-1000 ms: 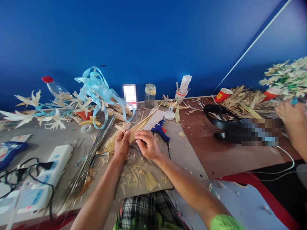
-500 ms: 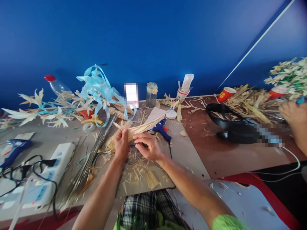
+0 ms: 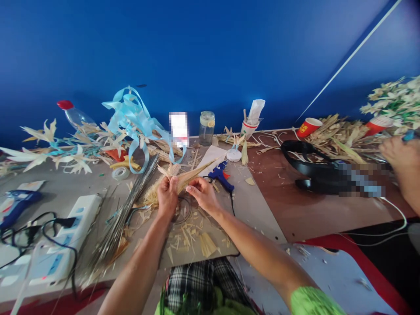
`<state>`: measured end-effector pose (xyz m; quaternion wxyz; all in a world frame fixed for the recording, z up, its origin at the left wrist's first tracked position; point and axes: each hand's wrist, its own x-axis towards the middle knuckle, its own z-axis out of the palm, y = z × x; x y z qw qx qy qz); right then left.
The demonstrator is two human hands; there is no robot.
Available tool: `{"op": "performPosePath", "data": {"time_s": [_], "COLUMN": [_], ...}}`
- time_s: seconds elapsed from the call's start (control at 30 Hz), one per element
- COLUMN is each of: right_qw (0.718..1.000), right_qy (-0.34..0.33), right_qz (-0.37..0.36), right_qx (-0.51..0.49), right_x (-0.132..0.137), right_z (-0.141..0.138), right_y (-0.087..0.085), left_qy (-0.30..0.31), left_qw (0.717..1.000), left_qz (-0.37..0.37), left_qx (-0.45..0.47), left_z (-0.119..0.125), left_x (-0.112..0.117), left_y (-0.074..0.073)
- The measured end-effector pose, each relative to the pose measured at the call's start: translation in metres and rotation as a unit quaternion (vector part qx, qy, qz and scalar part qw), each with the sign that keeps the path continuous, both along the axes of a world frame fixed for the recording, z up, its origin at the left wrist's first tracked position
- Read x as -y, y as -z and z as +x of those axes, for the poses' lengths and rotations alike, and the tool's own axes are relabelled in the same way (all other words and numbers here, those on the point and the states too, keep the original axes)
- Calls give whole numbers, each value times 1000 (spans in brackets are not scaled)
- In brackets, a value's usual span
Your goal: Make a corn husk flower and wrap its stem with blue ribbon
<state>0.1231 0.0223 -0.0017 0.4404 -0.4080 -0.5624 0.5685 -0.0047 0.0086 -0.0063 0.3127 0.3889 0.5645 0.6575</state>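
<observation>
My left hand (image 3: 168, 193) is closed, gripping the base of a pale dried corn husk (image 3: 201, 169) between thumb and fingers. The long husk slants up to the right from that hand, its narrow tip near the blue glue gun (image 3: 221, 175). Just to the right, my right hand (image 3: 204, 194) pinches the lower edge of the same husk with its thumb and fingertips. Pointed husk pieces stick out above my left hand. Beside it lies a clump of fine straw-like fibres (image 3: 151, 194). Husk scraps (image 3: 207, 245) are scattered on the board below my hands.
A bundle of thin wires (image 3: 123, 218) lies left, beside a white power strip (image 3: 74, 236) and another blue glue gun (image 3: 22, 203). Light blue ribbon (image 3: 131, 116), a bottle (image 3: 207, 128) and cups stand behind. A black headset-like strap (image 3: 315, 173) and another person's hand (image 3: 398, 157) are right.
My right hand has shifted slightly and its fingers have turned, now pinching the husk's edge. The husk looks more opened out. My left hand keeps its grip.
</observation>
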Motion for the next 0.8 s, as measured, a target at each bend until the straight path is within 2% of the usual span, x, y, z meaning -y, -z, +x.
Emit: {"op": "performPosePath", "data": {"time_s": [0.17, 0.23, 0.33, 0.5, 0.63, 0.8], "right_qw": [996, 997, 1000, 993, 989, 991], "right_qy": [29, 25, 7, -15, -46, -81], "right_qz": [-60, -50, -18, 43, 69, 57], "right_qx": [-52, -44, 23, 111, 126, 87], "right_x": [-4, -6, -7, -1, 3, 2], "right_z": [-4, -4, -2, -1, -2, -3], "right_y": [0, 1, 3, -1, -1, 1], "left_qy": [8, 13, 17, -18, -27, -38], "left_qw": [1000, 1000, 1000, 999, 998, 999], "left_qz": [4, 3, 1, -11, -12, -20], "left_qx": [-15, -14, 1, 48, 52, 15], "left_z": [2, 2, 2, 5, 4, 3], "left_x": [2, 3, 2, 0, -1, -1], "left_y": [-4, -3, -1, 6, 7, 7]}}
